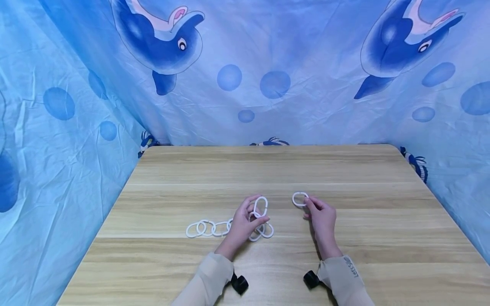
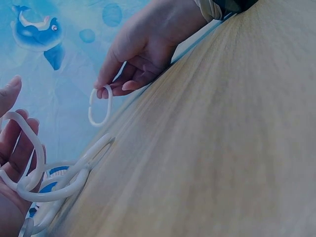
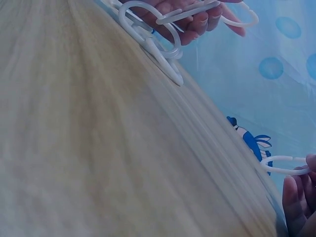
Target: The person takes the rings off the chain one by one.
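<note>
In the head view my left hand (image 1: 243, 220) holds one end of a chain of white plastic links (image 1: 221, 228), with an oval end link (image 1: 261, 205) standing up between thumb and fingers. Several more links (image 2: 64, 185) hang or lie below that hand, close to the tabletop. Part of the chain is hidden behind the hand. To the right, my right hand (image 1: 323, 216) pinches a single loose white link (image 1: 300, 199) at its edge between thumb and fingertips. This link (image 2: 100, 106) is apart from the chain and has a small gap in its side.
The hands are over a light wooden table (image 1: 344, 170). Blue cloth with printed dolphins (image 1: 160, 38) hangs behind and at both sides of it. A black wrist camera (image 1: 240, 284) is strapped at the left cuff, another wrist camera (image 1: 311, 279) at the right.
</note>
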`<state>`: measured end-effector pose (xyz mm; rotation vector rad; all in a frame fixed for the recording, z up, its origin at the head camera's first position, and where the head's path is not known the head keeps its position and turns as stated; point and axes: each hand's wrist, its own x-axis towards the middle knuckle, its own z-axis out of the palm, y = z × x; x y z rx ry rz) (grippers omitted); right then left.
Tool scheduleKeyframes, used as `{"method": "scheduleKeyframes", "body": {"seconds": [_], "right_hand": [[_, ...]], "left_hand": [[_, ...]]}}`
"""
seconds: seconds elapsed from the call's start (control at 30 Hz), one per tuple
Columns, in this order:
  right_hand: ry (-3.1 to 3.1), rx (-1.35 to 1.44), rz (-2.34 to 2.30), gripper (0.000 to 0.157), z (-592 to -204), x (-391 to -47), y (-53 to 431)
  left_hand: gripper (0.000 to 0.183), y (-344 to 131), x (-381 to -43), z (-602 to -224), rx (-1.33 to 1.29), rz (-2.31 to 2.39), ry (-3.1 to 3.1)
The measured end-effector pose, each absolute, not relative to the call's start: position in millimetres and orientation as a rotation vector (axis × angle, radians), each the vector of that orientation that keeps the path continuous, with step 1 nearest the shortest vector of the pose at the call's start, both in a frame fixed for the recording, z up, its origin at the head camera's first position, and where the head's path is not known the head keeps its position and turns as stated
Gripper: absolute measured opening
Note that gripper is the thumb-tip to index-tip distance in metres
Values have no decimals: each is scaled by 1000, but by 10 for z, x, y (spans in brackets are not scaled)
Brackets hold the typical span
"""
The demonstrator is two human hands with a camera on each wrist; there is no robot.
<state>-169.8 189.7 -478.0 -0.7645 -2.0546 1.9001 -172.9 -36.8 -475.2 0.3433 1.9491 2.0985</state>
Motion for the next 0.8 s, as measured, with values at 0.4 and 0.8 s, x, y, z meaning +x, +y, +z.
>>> {"method": "scheduleKeyframes", "body": {"seconds": [0.4,0.8], "right_hand": [[-2135,-777,1893,33,-4833,-1692,1915],[-2136,-688,1961,50,-4852,-1687,1938]], "left_hand": [[75,-357,-1716,-4804,365,2110,1944],[74,-359,-1705,-4827,362,2107,1953]]}}
